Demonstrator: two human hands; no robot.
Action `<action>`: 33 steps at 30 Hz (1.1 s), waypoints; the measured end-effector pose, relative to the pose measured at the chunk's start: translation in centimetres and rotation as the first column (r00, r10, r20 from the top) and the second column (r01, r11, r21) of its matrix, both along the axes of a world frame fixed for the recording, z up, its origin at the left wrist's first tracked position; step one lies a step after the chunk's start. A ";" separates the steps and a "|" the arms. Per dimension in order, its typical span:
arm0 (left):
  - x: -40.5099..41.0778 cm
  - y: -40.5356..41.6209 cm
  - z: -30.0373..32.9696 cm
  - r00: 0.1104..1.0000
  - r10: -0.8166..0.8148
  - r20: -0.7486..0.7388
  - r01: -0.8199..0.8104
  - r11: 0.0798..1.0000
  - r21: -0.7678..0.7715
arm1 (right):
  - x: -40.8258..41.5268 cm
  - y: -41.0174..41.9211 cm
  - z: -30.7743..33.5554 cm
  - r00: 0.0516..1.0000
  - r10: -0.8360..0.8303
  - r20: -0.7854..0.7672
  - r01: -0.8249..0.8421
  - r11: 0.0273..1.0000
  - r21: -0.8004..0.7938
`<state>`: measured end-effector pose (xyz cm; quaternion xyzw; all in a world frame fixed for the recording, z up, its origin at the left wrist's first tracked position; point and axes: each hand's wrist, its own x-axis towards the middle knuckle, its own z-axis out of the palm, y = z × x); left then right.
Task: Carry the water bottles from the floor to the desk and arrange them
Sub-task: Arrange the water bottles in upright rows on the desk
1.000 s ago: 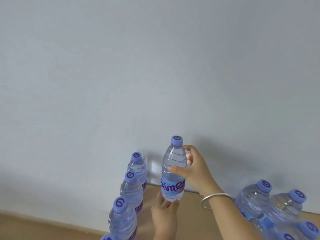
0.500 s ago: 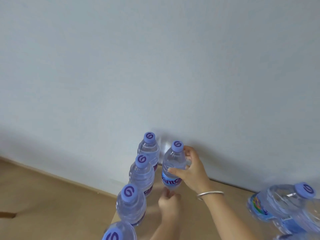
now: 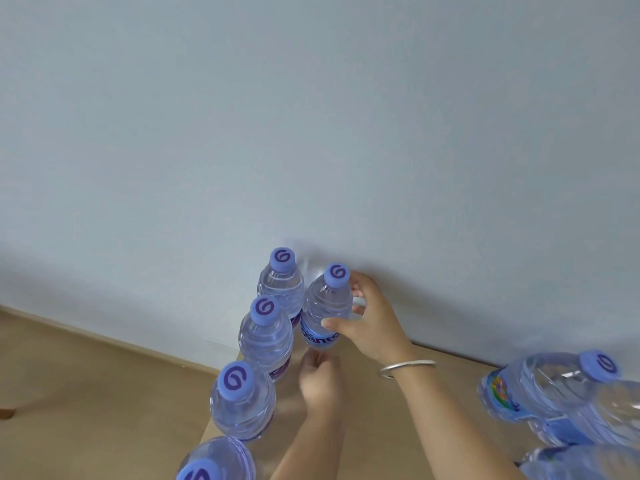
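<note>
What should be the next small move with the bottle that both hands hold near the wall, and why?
Probably release it: the held bottle stands upright beside the rear bottle of the left row, the right hand round its body and the left hand at its base.

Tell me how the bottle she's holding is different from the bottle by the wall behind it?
The held bottle leans to the right; the wall bottle looks straighter. The right hand grips the held bottle's side and the left hand touches its base; no hand touches the wall bottle. The held bottle's blue label faces us; the wall bottle's is mostly hidden. Both are clear, with purple caps.
</note>
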<state>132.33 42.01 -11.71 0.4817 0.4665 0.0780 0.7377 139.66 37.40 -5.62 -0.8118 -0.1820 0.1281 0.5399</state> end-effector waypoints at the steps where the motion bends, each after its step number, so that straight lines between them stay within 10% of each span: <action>1: -0.1 0.2 0.1 0.999 0.030 0.027 -0.030 0.999 -0.019 | 0.1 -0.2 0.0 1.000 0.009 0.000 -0.009 1.000 0.005; 13: -0.4 0.2 0.0 1.000 0.008 0.025 -0.005 0.992 -0.124 | -0.9 0.0 0.1 0.993 -0.042 0.107 0.050 0.996 -0.070; 19: -3.0 -2.7 0.8 0.905 -0.425 -0.034 0.426 0.904 0.032 | -3.2 -3.0 1.2 0.982 -0.092 0.163 0.117 0.982 -0.149; 25: -5.9 -5.0 1.2 0.773 -0.626 -0.100 0.633 0.754 0.175 | -7.0 -10.7 3.3 0.440 -0.745 0.502 0.769 0.601 0.218; 33: -6.9 -6.7 3.1 0.687 -0.725 -0.047 0.714 0.661 0.231 | -5.9 -14.6 3.4 0.241 -0.938 0.251 0.936 0.293 0.196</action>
